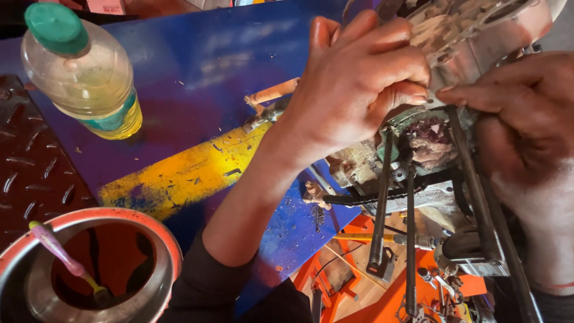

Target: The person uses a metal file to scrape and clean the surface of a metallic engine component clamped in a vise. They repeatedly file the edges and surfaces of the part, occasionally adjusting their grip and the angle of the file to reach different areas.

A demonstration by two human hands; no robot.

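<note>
Engine casing (472, 36), grimy grey metal, sits at one o'clock above long dark studs (382, 197). Left hand (359, 84) curls tight over its near edge, fingers closed on the metal. Right hand (526, 113), at three o'clock, pinches narrowly at the same edge, fingertips touching the left's. At ten o'clock stands a green-capped bottle (84, 72) on the blue bench (197, 72); at seven, a steel bowl (149, 299).

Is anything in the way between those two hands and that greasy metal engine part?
Nothing visible is. The left hand grips the engine casing directly, and the right hand has its fingertips on the casing's lower edge.
</note>
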